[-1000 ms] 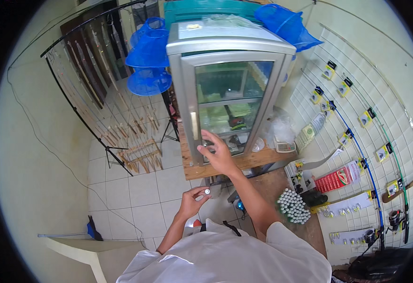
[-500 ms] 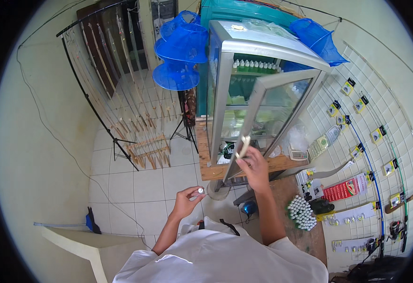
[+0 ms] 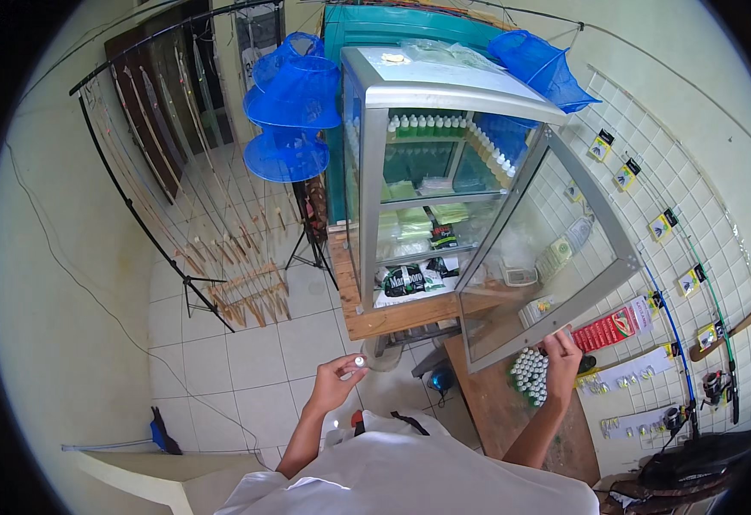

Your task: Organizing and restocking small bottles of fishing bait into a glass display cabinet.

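Note:
My left hand [image 3: 334, 383] pinches a small white-capped bottle [image 3: 359, 362] between thumb and fingers, over the tiled floor. The bottle's body is mostly hidden by the hand. On the right, my right hand [image 3: 561, 354] grips the lower outer edge of a glass door [image 3: 555, 245] with a grey metal frame. That door stands swung wide from a glass display cabinet [image 3: 461, 96]. Inside, rows of white-capped bottles [image 3: 427, 127] with green or pale contents line the top shelf. Packets [image 3: 414, 223] and plastic bags lie on the shelves below.
Many white-capped bottles [image 3: 530, 378] crowd a brown wooden table [image 3: 512, 433] under the door. A wire grid [image 3: 641, 202] with small packages and fishing rods covers the right wall. Blue nets [image 3: 294, 107] hang left of the cabinet, beside a black rack [image 3: 126, 184].
My right hand has moved right and down, swinging the glass door much wider. The shelves show more fully. My left hand still holds the bottle; the view has shifted slightly.

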Action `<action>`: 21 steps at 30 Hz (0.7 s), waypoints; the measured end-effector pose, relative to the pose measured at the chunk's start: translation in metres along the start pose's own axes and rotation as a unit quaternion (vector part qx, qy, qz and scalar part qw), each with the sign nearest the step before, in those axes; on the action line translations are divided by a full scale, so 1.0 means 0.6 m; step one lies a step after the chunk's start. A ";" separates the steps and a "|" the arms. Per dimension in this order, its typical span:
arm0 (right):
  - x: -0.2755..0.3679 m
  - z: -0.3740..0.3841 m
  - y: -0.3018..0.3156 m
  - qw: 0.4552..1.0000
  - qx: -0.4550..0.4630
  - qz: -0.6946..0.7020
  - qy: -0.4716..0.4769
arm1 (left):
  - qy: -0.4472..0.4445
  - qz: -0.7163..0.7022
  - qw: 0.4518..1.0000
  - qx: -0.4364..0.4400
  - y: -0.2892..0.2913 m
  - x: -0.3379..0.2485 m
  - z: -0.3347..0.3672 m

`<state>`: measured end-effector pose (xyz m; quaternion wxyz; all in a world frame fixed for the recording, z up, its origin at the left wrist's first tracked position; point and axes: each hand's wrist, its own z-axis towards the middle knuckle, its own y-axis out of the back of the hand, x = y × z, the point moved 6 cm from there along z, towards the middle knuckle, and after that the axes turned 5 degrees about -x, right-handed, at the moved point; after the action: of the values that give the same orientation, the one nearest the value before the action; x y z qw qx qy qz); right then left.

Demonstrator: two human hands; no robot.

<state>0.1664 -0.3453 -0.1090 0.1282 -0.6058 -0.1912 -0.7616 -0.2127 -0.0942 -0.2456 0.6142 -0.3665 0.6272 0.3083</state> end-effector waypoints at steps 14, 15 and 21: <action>0.004 0.020 0.037 0.967 -0.235 0.052 0.081 | -0.037 0.103 0.994 0.022 -0.021 -0.024 0.003; 0.013 0.009 0.033 0.967 -0.236 0.053 0.081 | -0.041 0.097 0.994 0.022 -0.023 -0.029 0.002; 0.151 -0.082 -0.054 0.997 -0.049 0.058 0.031 | -0.021 0.056 0.998 0.023 -0.032 -0.054 0.007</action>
<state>0.0886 -0.3351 -0.0347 0.1481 -0.5973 -0.1137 -0.7800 -0.1949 -0.0985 -0.2123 0.6174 -0.3095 0.6409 0.3352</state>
